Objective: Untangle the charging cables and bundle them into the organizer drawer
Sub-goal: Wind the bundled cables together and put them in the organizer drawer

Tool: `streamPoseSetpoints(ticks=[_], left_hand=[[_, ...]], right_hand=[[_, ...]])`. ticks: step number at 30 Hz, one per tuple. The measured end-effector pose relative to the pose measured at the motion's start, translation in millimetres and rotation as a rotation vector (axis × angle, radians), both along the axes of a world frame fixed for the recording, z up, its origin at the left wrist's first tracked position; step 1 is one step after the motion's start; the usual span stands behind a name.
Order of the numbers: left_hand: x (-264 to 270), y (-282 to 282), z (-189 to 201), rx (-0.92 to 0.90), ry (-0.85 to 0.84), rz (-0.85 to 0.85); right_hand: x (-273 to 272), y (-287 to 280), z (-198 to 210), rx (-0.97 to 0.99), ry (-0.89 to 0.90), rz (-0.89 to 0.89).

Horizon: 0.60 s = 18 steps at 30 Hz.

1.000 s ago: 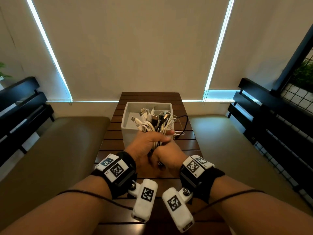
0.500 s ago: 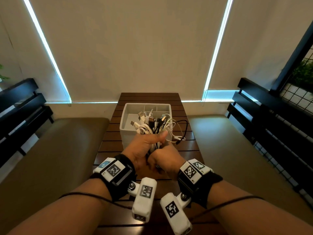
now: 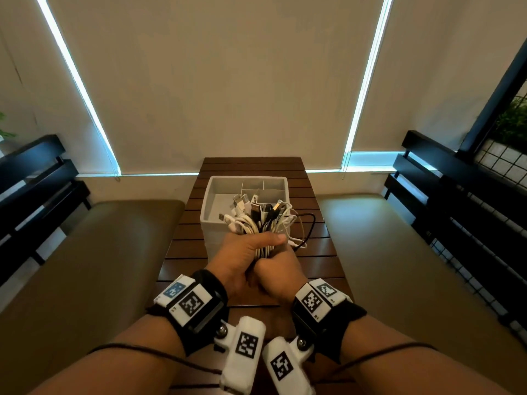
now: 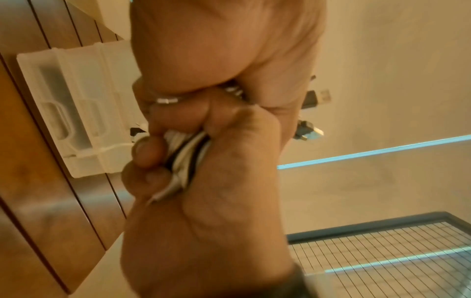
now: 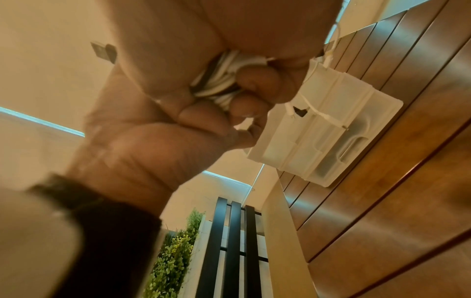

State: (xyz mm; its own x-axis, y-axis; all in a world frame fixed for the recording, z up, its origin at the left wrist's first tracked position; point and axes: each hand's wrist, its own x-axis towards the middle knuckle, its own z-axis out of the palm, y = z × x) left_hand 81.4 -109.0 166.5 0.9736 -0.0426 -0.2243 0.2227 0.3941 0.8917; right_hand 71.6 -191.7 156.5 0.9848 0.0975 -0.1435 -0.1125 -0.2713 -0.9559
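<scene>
The charging cables (image 3: 261, 223) are gathered into one thick bunch of smooth white cords with a few glossy black ones, held upright in front of the organizer drawer (image 3: 214, 192), above the table. Both hands are clenched around the bunch: the left hand (image 3: 242, 253) wraps its fingers round the upper part with the thumb laid across the front, and the right hand (image 3: 278, 276) closes on the stalk just below, pressed against the left. From the left wrist view the flattened cords (image 4: 182, 159) show squeezed between curled fingers (image 4: 146, 153), and from the right wrist view a coil of white cord (image 5: 219, 84) sits inside the fist.

Above the hands the cords fan out into small metal plugs, silver and rectangular, one with a black housing (image 3: 255, 209). A thin black cable (image 3: 309, 223) loops out to the right of the bunch.

The drawer is a pale, matt plastic box with square corners and thin partition walls that split its far side into small compartments; the larger near compartment shows a bare grey floor. Whether any plug tips reach inside it I cannot tell.

The table (image 3: 319, 258) is dark slatted wood with a polished sheen, flanked by olive padded bench seats (image 3: 94, 252).
</scene>
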Motion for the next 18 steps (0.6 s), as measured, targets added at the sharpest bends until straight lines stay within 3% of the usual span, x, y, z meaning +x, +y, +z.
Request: streamPoseSetpoints(ticks=[4, 7, 9, 11, 13, 18], left_hand=[[-2.8, -2.9, -2.3, 0.020, 0.002, 0.094], [0.8, 8.1, -0.6, 0.063, 0.016, 0.081], [3.3, 16.7, 0.3, 0.091, -0.015, 0.049], [2.3, 22.9, 0.7, 0.111, -0.053, 0.015], [2.0, 29.0, 1.5, 0.098, -0.078, -0.009], [5.8, 48.8, 2.8, 0.126, -0.085, -0.036]], right_hand=[[-1.0, -1.0, 2.4, -0.192, -0.080, 0.139], [2.2, -0.8, -0.3, -0.172, -0.106, 0.173], [5.0, -4.6, -1.3, -0.219, -0.062, 0.355], [8.1, -11.6, 3.4, -0.398, -0.014, 0.555], [7.6, -21.9, 18.5, -0.588, -0.043, 0.639], [13.4, -45.7, 61.6, -0.541, -0.376, 0.288]])
